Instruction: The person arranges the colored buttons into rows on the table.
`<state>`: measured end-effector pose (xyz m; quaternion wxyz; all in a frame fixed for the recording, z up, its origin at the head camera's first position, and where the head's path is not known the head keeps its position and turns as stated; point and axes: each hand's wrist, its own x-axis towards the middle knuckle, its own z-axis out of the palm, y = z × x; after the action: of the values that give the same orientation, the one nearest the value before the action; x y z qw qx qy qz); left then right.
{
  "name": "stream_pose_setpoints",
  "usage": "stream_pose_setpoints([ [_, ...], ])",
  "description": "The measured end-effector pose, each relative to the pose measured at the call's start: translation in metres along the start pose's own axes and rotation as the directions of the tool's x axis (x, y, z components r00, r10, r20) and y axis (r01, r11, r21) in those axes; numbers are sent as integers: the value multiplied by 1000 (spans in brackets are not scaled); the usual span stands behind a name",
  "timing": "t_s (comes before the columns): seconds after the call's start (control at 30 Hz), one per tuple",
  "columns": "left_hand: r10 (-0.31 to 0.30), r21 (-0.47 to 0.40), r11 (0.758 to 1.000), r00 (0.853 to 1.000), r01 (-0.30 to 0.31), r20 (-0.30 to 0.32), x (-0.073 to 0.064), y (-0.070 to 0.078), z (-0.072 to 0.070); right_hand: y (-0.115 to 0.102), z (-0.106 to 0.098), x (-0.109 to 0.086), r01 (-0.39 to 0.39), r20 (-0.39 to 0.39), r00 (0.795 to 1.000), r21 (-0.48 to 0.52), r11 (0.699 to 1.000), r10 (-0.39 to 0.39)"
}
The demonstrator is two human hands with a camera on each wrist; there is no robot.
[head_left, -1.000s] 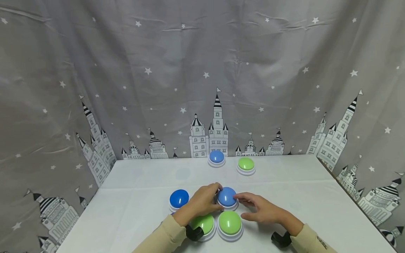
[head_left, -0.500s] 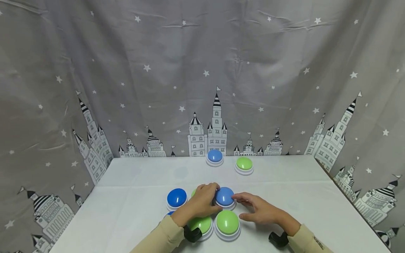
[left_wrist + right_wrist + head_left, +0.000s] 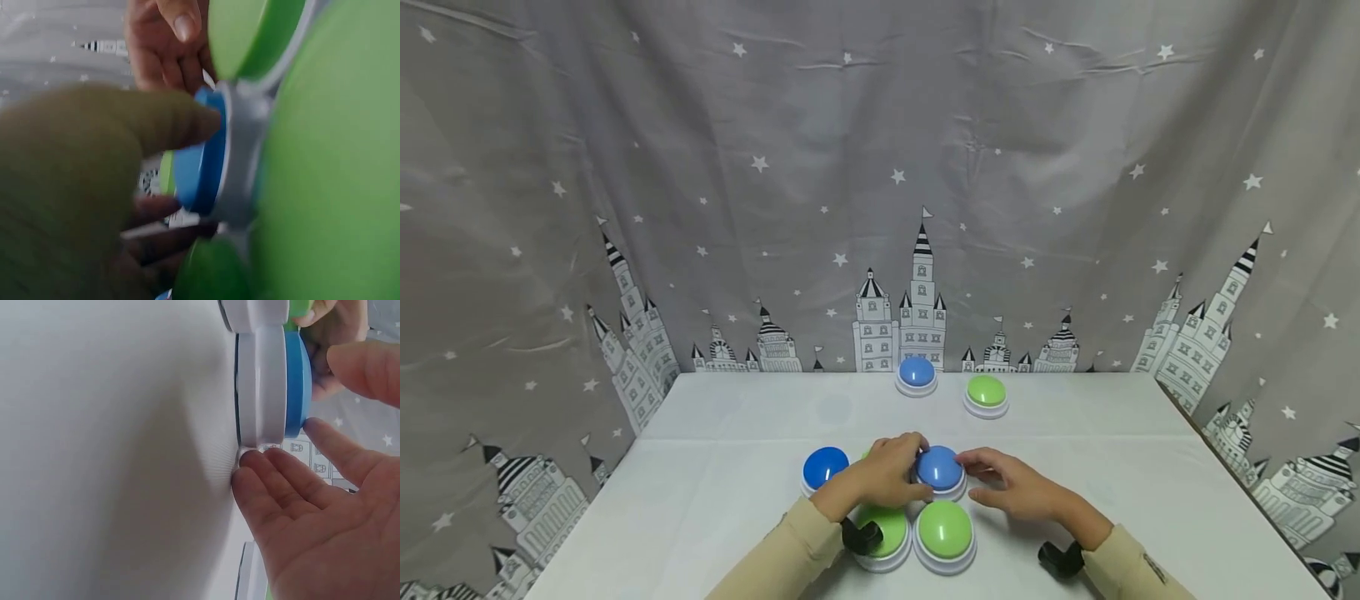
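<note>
A light-blue push button (image 3: 939, 468) with a white base stands on the table between both hands. My left hand (image 3: 887, 472) grips its left side, thumb at the near edge and fingers at the far edge; in the left wrist view the thumb (image 3: 181, 122) lies against the blue dome (image 3: 209, 159). From the right, my right hand (image 3: 1018, 487) touches it with extended fingers. The right wrist view has the index fingertip at the blue dome (image 3: 299, 384) and the lower fingers at the white base (image 3: 259, 387). A green push button (image 3: 945, 530) sits directly in front.
Another green button (image 3: 886, 533) lies under my left wrist. A dark-blue button (image 3: 825, 467) stands left of that hand, with a further green one mostly hidden behind it. Farther back on the white table (image 3: 730, 417) are a light-blue button (image 3: 917, 373) and a green button (image 3: 987, 392).
The head view shifts a little. Both hands stay around the light-blue button, and the right index fingertip sits slightly farther out along its edge. The other buttons keep their places.
</note>
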<state>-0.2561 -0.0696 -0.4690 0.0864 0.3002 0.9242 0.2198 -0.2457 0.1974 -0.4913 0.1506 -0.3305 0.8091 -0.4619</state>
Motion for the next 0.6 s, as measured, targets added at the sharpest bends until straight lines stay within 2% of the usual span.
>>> stream_pose_setpoints([
  [0.13, -4, -88, 996, 999, 7, 32, 3, -6, -7, 5, 0, 15, 6, -7, 1000, 23, 1000, -6],
  [0.33, -16, -177, 984, 999, 21, 33, 7, -12, -10, 11, 0, 46, 27, -33, 999, 14, 1000, -26],
  [0.47, -11, -195, 981, 1000, 16, 23, 17, -14, -13, 14, -3, 65, 4, -78, 997, -11, 1000, -5],
  [0.6, -39, -184, 982, 999, 40, 8, 23, -18, -18, 17, -6, 85, -12, -146, 989, -54, 998, 4],
])
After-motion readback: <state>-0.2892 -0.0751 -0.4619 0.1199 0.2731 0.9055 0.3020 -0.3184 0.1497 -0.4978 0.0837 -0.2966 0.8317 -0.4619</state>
